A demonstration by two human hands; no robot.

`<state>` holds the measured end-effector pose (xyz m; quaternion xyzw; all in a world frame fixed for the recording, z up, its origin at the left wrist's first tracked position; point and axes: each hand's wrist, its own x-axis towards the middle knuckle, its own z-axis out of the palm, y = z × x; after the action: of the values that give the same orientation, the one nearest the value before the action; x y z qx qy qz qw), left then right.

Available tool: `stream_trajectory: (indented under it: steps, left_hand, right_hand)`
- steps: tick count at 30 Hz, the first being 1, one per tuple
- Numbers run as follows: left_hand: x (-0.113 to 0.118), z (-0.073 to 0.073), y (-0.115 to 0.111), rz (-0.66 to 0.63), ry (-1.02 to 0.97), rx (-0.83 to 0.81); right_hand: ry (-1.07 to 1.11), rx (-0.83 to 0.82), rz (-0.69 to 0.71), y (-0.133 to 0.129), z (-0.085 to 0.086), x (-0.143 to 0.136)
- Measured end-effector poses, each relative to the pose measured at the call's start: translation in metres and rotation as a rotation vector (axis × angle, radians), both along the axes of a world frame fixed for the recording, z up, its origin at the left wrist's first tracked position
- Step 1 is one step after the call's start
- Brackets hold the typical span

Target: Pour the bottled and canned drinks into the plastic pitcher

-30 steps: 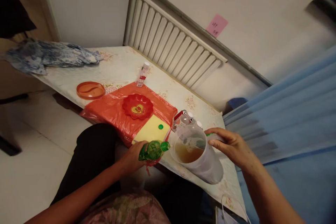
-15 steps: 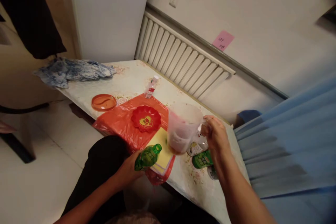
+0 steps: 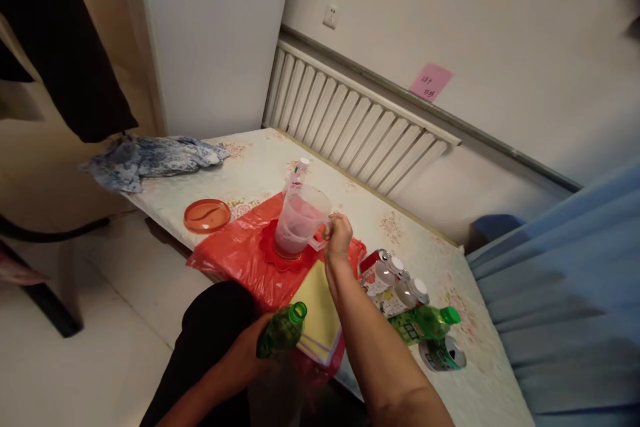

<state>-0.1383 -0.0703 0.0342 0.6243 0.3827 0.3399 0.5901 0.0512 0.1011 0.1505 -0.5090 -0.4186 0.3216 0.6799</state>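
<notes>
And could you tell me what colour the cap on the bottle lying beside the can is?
Green, clearest in the head view.

The translucent plastic pitcher (image 3: 301, 217) partly hides the red scalloped plastic plate (image 3: 269, 245) toward six o'clock. Toward four o'clock, the picture's edge crops the blue fabric curtain (image 3: 560, 280).

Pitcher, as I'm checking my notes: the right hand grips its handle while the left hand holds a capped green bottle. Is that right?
No: the green bottle in the left hand is uncapped; the head view shows its open mouth. The right hand does grip the pitcher by its handle.
</notes>
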Motion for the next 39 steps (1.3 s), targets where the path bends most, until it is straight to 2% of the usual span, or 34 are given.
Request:
stream_trajectory:
  steps: [3,5,11,14,17,23,26,31,39]
  left_hand:
    - [0.0,0.003,0.0,-0.014,0.004,0.01]
    - [0.0,0.0,0.001,-0.02,-0.004,0.013]
    - [0.0,-0.014,0.002,-0.014,0.026,0.054]
    - [0.001,-0.013,0.0,-0.011,0.048,0.031]
    - [0.003,-0.011,-0.001,-0.034,0.033,0.029]
    - [0.007,-0.012,0.0,0.037,0.122,0.037]
    - [0.008,-0.013,0.002,0.03,0.124,0.029]
    - [0.01,-0.015,0.004,-0.006,0.073,0.004]
    - [0.011,-0.018,0.006,-0.008,0.003,-0.071]
  right_hand:
    - [0.043,0.011,-0.036,0.005,-0.016,-0.007]
    - [0.048,0.014,-0.034,0.006,-0.021,-0.008]
    - [-0.01,-0.01,-0.042,-0.011,-0.019,0.015]
    - [-0.029,-0.051,-0.129,-0.04,-0.023,0.039]
    - [-0.032,-0.113,-0.158,-0.084,-0.035,0.059]
    - [-0.046,-0.274,0.087,-0.19,-0.07,0.067]
    - [-0.032,-0.364,0.148,-0.23,-0.085,0.062]
    - [-0.062,-0.473,0.276,-0.267,-0.098,0.06]
    - [-0.203,-0.575,0.404,-0.294,-0.119,0.066]
